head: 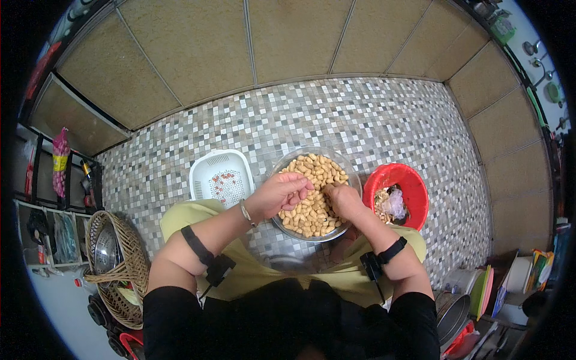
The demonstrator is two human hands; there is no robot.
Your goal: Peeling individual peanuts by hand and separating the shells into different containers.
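In front of me a metal bowl (pixel 321 238) holds a heap of unshelled peanuts (pixel 310 220). My left hand (pixel 288 191) is over the heap's left part, its fingers curled and thumb against the index finger; whether something small is inside is hidden. My right hand (pixel 345 200) reaches down at the heap's right side, its fingertips among the peanuts and partly hidden. Left of the bowl is a white plastic colander (pixel 204 163) with scattered reddish pieces, likely peanut kernels (pixel 222 180), on its bottom. A red plastic bucket (pixel 416 198) at right contains peanut shells (pixel 382 202) and crumpled clear plastic (pixel 396 204).
Mosaic-patterned floor (pixel 288 112) runs up to brown panels (pixel 297 40). A woven basket (pixel 139 256) with a perforated metal bowl (pixel 107 252) stands at left, near a black rack (pixel 38 166). Pots (pixel 452 315) and trays (pixel 483 292) are at lower right.
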